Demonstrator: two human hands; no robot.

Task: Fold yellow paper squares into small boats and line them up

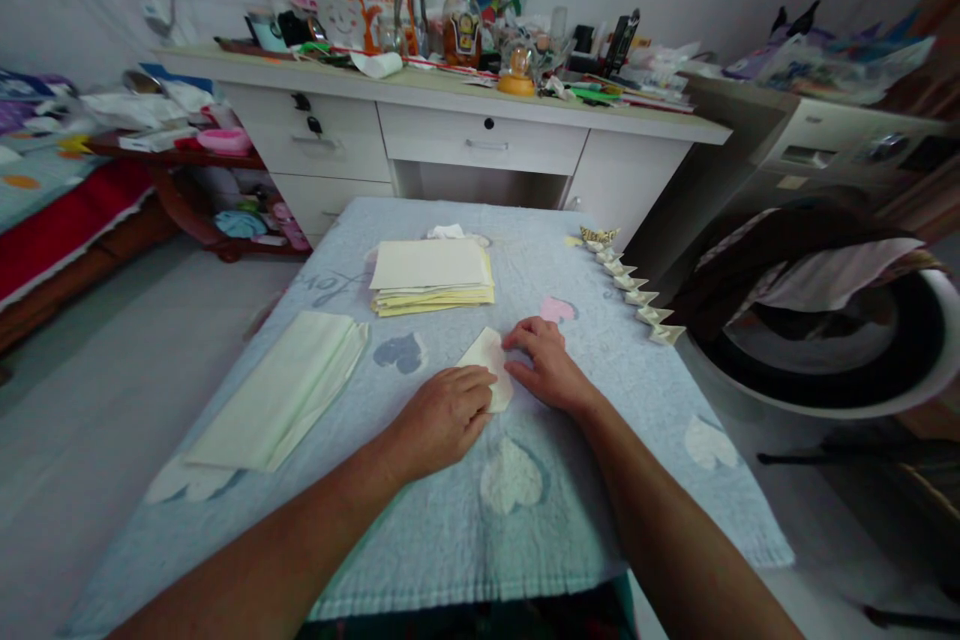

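Observation:
A small folded piece of cream paper (486, 350) lies on the cloth-covered table between my two hands. My left hand (448, 418) is closed over its lower left part, with the fingers together and pressed on it. At the paper's right edge, my right hand (546, 365) grips with bent fingertips and thumb. Just beyond is a stack of cream and yellow paper sheets (431, 267). To the left rests a pile of longer folded pale paper (281, 390). A row of several small folded paper pieces (637, 297) runs along the table's right side, with a patterned one at its far end.
The table bears a light blue cloth (420, 540) with heart prints. Behind it stands a white drawer desk (480, 135) crowded with jars, bags and small items. A washing machine (825, 145) with cloth hanging from its open door is at right. A bed (67, 220) is at left.

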